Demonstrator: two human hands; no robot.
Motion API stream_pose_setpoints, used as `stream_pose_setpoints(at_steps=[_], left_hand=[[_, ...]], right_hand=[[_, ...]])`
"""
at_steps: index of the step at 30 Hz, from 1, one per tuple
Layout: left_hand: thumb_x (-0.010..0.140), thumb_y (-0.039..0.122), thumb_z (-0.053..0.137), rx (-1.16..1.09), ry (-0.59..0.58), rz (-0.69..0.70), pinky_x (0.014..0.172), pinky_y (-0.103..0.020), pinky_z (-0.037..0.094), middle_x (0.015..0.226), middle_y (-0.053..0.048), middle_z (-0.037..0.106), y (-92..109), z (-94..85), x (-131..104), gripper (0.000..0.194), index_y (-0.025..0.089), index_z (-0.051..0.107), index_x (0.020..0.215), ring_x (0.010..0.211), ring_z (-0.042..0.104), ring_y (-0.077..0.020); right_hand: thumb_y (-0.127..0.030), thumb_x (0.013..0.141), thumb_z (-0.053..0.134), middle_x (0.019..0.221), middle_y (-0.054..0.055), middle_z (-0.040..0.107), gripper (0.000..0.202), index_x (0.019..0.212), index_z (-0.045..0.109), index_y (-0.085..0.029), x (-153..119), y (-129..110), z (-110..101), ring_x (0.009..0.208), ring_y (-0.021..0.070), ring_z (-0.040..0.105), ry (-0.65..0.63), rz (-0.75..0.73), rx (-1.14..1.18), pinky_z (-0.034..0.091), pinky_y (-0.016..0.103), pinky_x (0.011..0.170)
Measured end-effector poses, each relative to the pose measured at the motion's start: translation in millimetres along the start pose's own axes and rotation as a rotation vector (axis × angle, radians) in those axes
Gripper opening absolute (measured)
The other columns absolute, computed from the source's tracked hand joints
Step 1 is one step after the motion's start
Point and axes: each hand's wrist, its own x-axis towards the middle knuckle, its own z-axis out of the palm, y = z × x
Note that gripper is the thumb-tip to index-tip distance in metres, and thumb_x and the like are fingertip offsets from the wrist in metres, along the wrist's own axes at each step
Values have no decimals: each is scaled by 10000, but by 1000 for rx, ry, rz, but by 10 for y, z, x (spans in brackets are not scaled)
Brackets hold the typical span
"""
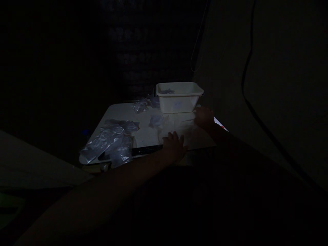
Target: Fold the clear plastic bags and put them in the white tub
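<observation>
At the far left, a pale panel [38, 164] stood at an angle in the dim room, with a green object [10, 208] below it at the picture's lower corner. To the right of the panel, a small blue item [85, 131] showed faintly beside the tabletop [146, 136], which was white with rounded corners.

A pile of clear plastic bags [112, 140] occupied the left end of the tabletop; its lower portion overhung the near edge. A dark strip [147, 149] ran along that edge, from the pile toward the left hand. At the rear, a small crumpled bag [140, 106] lay to the left of the white tub. Nearer the middle, a clear packet [156, 120] lay flat.

The left hand [175, 147] was positioned at the near edge of the tabletop, its fingers extended and spread apart. Just beyond it, a translucent plastic sheet [178, 125] lay flat on the tabletop, between the two hands and in front of the tub. Its exact outline was blurred.

The white tub [179, 104] stood upright at the rear, with some clear plastic [167, 91] visible inside at its left end. The right hand [203, 117] was located at the tub's near right corner, at the right side of the sheet. Its fingers appeared bent; whether they gripped the sheet could not be determined. A black cable [246, 78] hung along the wall [289, 85] at the right.
</observation>
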Motion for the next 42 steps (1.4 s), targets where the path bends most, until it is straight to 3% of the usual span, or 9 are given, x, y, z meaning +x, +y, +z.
stream_pose_setpoints(at_steps=[3,5,10,16,23,26,31,38,42], left_hand=[[794,445,201,-7,52,66,720,-390,374,1083,-140,466,-26,-77,81,473,148,451,1064,967,435,-270],[805,400,195,-7,67,109,709,-367,382,1025,-133,494,-74,-92,147,440,136,476,1017,933,454,-250],[803,409,210,14,58,212,851,-417,283,1283,-138,274,-167,25,203,496,159,263,1228,1155,252,-282],[804,440,169,16,-19,216,902,-450,203,1338,-119,157,-141,81,135,532,186,169,1272,1203,149,-279],[802,450,164,-1,-25,211,894,-447,217,1334,-127,164,-176,25,159,536,182,181,1266,1196,162,-289],[795,472,166,0,18,160,879,-438,239,1320,-123,204,-236,-21,187,543,179,204,1251,1181,195,-286],[782,446,237,31,87,36,774,-386,352,1151,-132,424,-456,-162,181,483,143,365,1136,1028,399,-266],[760,369,305,32,9,-287,690,-322,409,981,-131,552,-854,-352,187,387,136,522,980,889,525,-237],[740,393,319,-18,-33,-340,688,-326,420,1006,-130,553,-958,-322,177,407,147,536,980,911,522,-248]], right_hand=[[-176,705,371,966,134,549,294,925,563,-137,58,-30,-34,888,230,485,-50,6,55,368,319,721],[-201,721,353,902,110,590,286,847,601,-136,92,-71,-34,824,194,523,-143,-44,125,387,265,684],[-171,684,399,890,53,625,281,836,633,-137,109,-135,82,817,160,555,-379,-257,246,405,227,704],[-85,656,362,1175,28,472,489,1128,465,-154,82,-56,245,1072,155,415,-217,-143,294,309,278,897],[-134,687,337,1099,35,530,398,1035,526,-169,67,-34,243,1008,177,461,-175,-96,307,340,310,854],[-170,703,338,1053,38,557,353,985,551,-179,80,-52,236,975,182,478,-170,-105,289,351,309,826],[-189,695,359,962,40,596,310,911,581,-172,92,-150,197,871,157,528,-220,-176,288,389,244,734],[-342,725,415,999,73,578,383,1026,525,-131,45,-360,175,892,177,520,-241,-405,253,383,258,758],[-325,753,401,1070,84,544,419,1114,464,-121,29,-443,199,938,176,507,-283,-474,217,374,268,795]])
